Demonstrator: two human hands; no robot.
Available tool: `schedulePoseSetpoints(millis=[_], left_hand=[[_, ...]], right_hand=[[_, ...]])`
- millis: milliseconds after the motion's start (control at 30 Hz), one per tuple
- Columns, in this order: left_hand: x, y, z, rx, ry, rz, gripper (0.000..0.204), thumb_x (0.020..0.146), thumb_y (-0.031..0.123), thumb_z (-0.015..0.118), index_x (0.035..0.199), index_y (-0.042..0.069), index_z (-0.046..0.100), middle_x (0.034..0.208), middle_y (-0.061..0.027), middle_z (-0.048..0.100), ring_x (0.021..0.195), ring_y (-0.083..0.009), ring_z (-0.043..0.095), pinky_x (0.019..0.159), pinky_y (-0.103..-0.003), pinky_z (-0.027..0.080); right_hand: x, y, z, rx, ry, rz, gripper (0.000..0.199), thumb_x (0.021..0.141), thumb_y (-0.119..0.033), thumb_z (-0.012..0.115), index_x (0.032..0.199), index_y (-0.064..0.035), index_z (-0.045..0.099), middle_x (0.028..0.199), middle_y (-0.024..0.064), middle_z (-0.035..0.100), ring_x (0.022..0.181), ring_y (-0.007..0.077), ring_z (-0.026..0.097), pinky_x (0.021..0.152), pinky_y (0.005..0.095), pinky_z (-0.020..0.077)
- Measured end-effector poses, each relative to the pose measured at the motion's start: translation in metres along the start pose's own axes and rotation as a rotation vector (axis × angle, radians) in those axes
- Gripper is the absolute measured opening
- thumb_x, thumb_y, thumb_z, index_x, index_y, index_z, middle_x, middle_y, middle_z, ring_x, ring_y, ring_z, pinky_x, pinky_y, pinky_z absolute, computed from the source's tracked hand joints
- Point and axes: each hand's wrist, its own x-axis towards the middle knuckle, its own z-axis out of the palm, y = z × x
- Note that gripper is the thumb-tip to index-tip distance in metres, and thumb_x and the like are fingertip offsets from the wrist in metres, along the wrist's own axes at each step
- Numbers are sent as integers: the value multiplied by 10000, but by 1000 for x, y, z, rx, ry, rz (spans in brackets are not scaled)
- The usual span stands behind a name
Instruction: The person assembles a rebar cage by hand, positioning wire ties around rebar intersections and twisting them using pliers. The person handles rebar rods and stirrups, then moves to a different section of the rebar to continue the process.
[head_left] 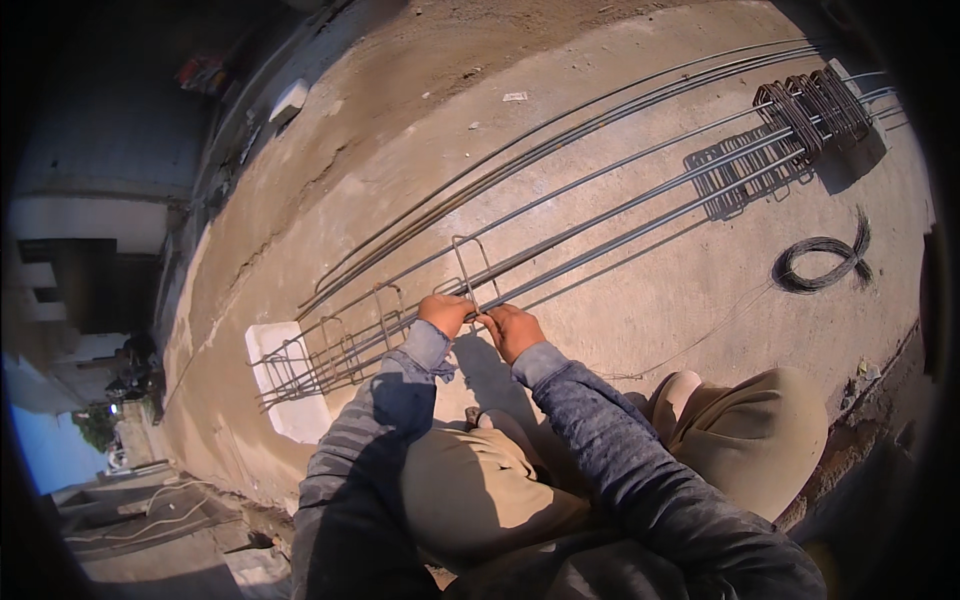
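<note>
Both hands, the left hand (443,313) and right hand (510,328), pinch the tie point where an upright stirrup (470,268) meets the long rebars (640,205), so fastening appears underway; next, judged, comes twisting tight.

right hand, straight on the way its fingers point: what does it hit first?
Probably the upright rectangular stirrup on the long rebars; the right hand already sits at its base, fingers pointing up-left. Depth is unclear.

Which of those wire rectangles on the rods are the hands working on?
The upright rectangle beside both hands, standing alone; the others sit further left toward the white block, or bundled far right.
</note>
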Motion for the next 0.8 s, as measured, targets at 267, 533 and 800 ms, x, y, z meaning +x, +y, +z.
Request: schedulePoseSetpoints(millis=[267, 533, 800], left_hand=[[-19, 3, 3, -144, 186, 131, 143, 754, 64, 640, 834, -53, 655, 797, -96, 652, 735, -153, 607, 658, -248, 475], [-28, -9, 2, -147, 183, 270, 112, 766, 26, 652, 840, -58, 648, 830, -112, 652, 761, -146, 611, 701, -243, 488], [-35, -29, 22, 175, 472, 903, 95, 694, -24, 659, 782, 14, 655, 790, -114, 635, 793, -261, 594, 710, -341, 476]], right_hand=[[4, -3, 1, 7, -9, 25, 260, 864, -263, 541, 833, -17, 619, 767, 167, 590, 698, 343, 576, 616, 398, 477], [3, -8, -1, -26, -122, 123, 333, 899, -302, 460, 867, -9, 615, 859, 182, 590, 790, 333, 579, 694, 396, 482], [1, -9, -1, -26, -54, 17, 216, 852, -196, 553, 813, 11, 602, 775, 191, 576, 690, 360, 559, 614, 412, 462]])
